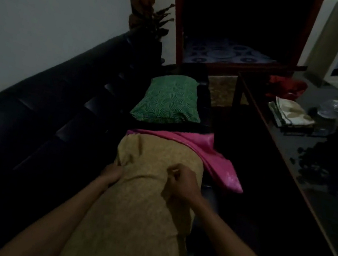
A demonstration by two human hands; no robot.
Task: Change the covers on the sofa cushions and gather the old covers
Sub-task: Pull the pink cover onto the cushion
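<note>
A cushion in a tan patterned cover lies lengthwise on the black sofa in front of me. My left hand grips the cover's left side, fingers tucked into the cloth. My right hand pinches a fold of the same cover near its middle. A pink cover lies flat on the seat beyond and to the right of the tan cushion, partly under it. Farther along the seat rests a green patterned cushion.
A dark glass-topped table stands close on the right with folded pale cloths, red fabric and glassware on it. A potted plant stands at the sofa's far end, beside a dark doorway. The room is dim.
</note>
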